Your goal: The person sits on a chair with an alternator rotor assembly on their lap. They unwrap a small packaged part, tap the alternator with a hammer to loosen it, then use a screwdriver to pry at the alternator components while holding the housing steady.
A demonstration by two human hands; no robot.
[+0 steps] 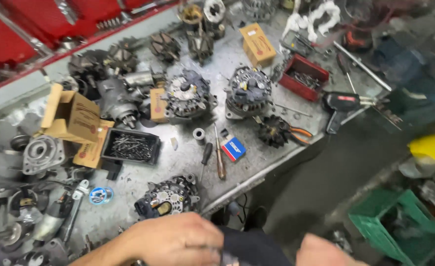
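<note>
The left hand point(170, 241) has its fingers point(205, 244) curled over a dark piece of cloth point(249, 249) at the bench edge, apparently gripping it. Just beyond its knuckles sits a grey ribbed metal alternator point(168, 197). The right hand point(321, 252) shows only partly at the frame's bottom; I cannot tell its grip.

Two alternators point(217, 96), a black tray of bits point(130, 146) and a red tray point(303, 77) lie on the workbench point(257, 165).

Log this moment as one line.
left hand: near alternator, grip unclear | right hand: frame edge, apart | bench: cluttered with parts
</note>
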